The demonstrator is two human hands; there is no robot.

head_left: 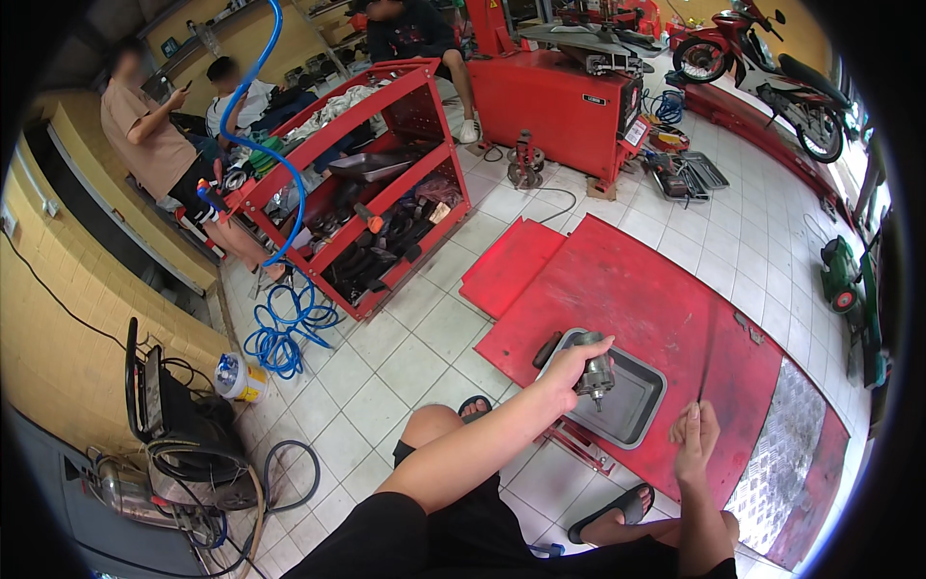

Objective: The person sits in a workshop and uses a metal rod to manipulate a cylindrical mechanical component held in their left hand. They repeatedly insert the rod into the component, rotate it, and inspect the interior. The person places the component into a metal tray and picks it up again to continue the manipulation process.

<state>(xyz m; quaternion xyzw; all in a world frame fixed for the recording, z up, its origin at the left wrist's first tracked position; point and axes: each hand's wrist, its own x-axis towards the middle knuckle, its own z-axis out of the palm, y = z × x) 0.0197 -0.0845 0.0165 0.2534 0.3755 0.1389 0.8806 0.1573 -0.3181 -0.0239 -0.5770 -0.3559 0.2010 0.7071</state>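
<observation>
My left hand (573, 374) is wrapped round a cylindrical grey metal part (598, 374) with a short shaft pointing down. It is held over a grey rectangular tray (652, 388) that rests on the red lift platform (637, 289). My right hand (694, 440), to the right of the tray, is closed on a thin dark rod (707, 352) that stands up out of the fist. Whether the rod has a handle inside the fist is hidden. A dark brown tool handle (547, 349) lies against the tray's left edge.
A red trolley (362, 193) full of parts stands ahead on the left, with a coiled blue hose (289, 333) beside it. A black machine with cables (183, 415) is at the left. Several people sit or stand beyond. A motorcycle (762, 77) is far right.
</observation>
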